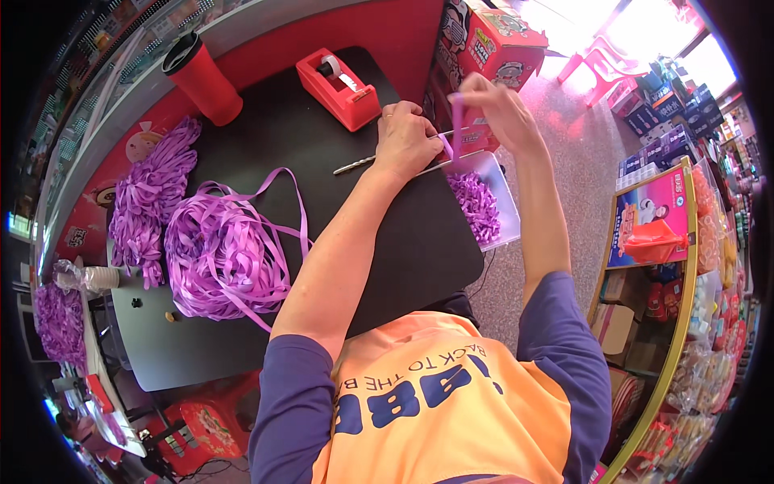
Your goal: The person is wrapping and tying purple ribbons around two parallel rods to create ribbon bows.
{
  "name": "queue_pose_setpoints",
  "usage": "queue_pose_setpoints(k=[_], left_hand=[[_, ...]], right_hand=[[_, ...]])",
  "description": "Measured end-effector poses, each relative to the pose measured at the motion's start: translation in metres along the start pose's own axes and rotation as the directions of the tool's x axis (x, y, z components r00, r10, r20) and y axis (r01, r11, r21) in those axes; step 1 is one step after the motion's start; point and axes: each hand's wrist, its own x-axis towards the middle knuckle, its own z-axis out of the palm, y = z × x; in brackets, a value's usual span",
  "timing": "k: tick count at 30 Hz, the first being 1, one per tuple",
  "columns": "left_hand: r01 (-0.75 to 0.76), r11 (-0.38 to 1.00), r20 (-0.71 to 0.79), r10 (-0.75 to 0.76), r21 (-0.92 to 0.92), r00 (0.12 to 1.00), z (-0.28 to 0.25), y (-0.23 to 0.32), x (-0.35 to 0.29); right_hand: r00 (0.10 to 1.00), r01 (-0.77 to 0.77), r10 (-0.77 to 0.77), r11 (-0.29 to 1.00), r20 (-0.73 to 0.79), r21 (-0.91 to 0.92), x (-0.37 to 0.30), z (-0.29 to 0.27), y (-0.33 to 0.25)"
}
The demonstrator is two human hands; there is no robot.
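Observation:
My left hand (407, 139) is closed over the far right edge of the black table (419, 258). A thin metal rod (351, 166) sticks out on both sides of it, and purple ribbon shows at its fingertips. Off to the right, my right hand (501, 111) is raised and pinches a strip of purple ribbon (457, 125) that hangs down towards the rod. Below the hands, a white box (508, 211) holds many short purple ribbon pieces (476, 206). A large loose heap of purple ribbon (226, 254) lies left of my left forearm.
A bundle of purple ribbon (149, 198) lies at the table's left. At the back stand a red tumbler (205, 85) and a red tape dispenser (343, 93). A cardboard carton (504, 48) is beyond the table; a gold-framed display shelf (685, 266) stands on the right.

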Motion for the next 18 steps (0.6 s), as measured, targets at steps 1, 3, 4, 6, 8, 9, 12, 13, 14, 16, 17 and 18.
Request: queue_pose_setpoints(k=[1,3,4,6,8,9,12,13,14,16,17,18], left_hand=[[-0.002,1.000,-0.001,0.002,0.001,1.000,-0.001,0.001,-0.001],[0.005,1.000,0.029,-0.005,-0.002,1.000,-0.004,0.003,-0.001],[0.016,1.000,0.060,-0.015,-0.007,0.998,-0.007,0.003,0.000],[0.038,0.999,0.100,-0.035,-0.023,0.994,-0.010,0.005,0.001],[0.061,0.997,0.117,-0.055,-0.047,0.992,-0.011,0.006,0.001],[0.073,0.996,0.112,-0.068,-0.042,0.991,-0.010,0.006,0.001],[0.098,0.994,0.067,-0.096,-0.041,0.993,-0.007,0.006,0.001],[0.097,0.994,0.036,-0.095,-0.051,0.995,-0.005,0.006,0.001],[0.093,0.994,0.005,-0.093,-0.062,0.996,-0.003,0.006,0.001],[0.068,0.997,0.011,-0.067,-0.047,0.998,-0.001,0.005,0.000],[0.059,0.998,0.015,-0.059,-0.036,0.998,-0.002,0.004,-0.001],[0.044,0.999,0.018,-0.043,-0.024,0.999,-0.001,0.003,0.000]], right_hand=[[0.997,-0.076,0.076,0.997,-0.002,0.003,0.012,-0.003,0.009],[0.972,-0.233,0.232,0.972,-0.016,-0.018,0.027,-0.005,0.030],[0.939,-0.344,0.344,0.939,-0.005,0.015,0.029,-0.004,0.041],[0.877,-0.481,0.479,0.873,0.050,0.080,0.027,-0.003,0.068],[0.840,-0.511,0.533,0.841,0.103,-0.178,0.014,-0.004,0.096],[0.855,-0.455,0.501,0.850,0.139,-0.264,0.003,-0.006,0.108],[0.923,-0.146,0.326,0.788,0.204,-0.598,-0.041,0.003,0.132],[0.931,-0.102,0.315,0.709,0.184,-0.698,-0.057,0.006,0.129],[0.950,-0.134,0.287,0.722,0.119,-0.679,-0.070,0.010,0.123],[0.895,-0.418,0.427,0.697,-0.130,-0.583,-0.103,0.025,0.089],[0.890,-0.449,0.441,0.795,-0.119,-0.409,-0.110,0.030,0.070],[0.842,-0.540,0.528,0.817,-0.115,-0.204,-0.114,0.034,0.049]])
